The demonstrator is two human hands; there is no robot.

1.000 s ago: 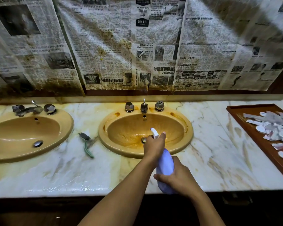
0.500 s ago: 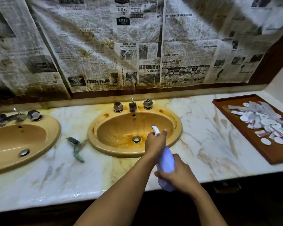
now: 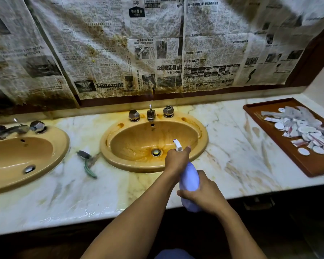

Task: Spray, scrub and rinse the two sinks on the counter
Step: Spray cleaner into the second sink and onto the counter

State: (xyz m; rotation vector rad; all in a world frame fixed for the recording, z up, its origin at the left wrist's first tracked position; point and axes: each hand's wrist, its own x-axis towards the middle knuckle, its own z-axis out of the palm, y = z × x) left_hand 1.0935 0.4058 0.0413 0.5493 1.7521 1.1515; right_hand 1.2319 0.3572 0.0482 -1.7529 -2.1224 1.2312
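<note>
- Presently, the left hand (image 3: 176,159) grips the neck and trigger end of the spray bottle (image 3: 188,176); its fingers are curled round it, one fingertip showing just beside the white nozzle (image 3: 178,145).
- The right hand (image 3: 204,195) is wrapped round the lower body of the same bottle, thumb across the front; both hands are thus closed on one item.
- Spray bottle: pale blue, tilted forward and held in the air above the front part of the worktop (image 3: 232,156); the nozzle sits over the near right rim of the centre sink (image 3: 138,141) and points into the bowl; whether spray is leaving it cannot be told.
- Centre sink: mustard-yellow oval set into the worktop; bowl streaked with orange-brown staining and glossy in places; metal drain (image 3: 156,152) at the bottom; two faceted handles and a spout (image 3: 151,114) on the back rim.
- Left sink (image 3: 26,152): same colour and shape, partly cut off by the frame edge; its own tap set (image 3: 11,128) stands at the back.
- Scrubbing tool (image 3: 87,163): green handle, dark head; lying flat on the worktop between the two sinks, apart from both hands.
- Worktop: pale marble with yellow-brown staining, heaviest round the sinks; front edge shiny.
- Wooden tray (image 3: 310,165): at the far right of the worktop, well apart from the centre sink; it holds a heap of small white sachets (image 3: 305,128) and round packets.
- Stained newspaper sheets (image 3: 157,43) cover the wall behind the worktop.
</note>
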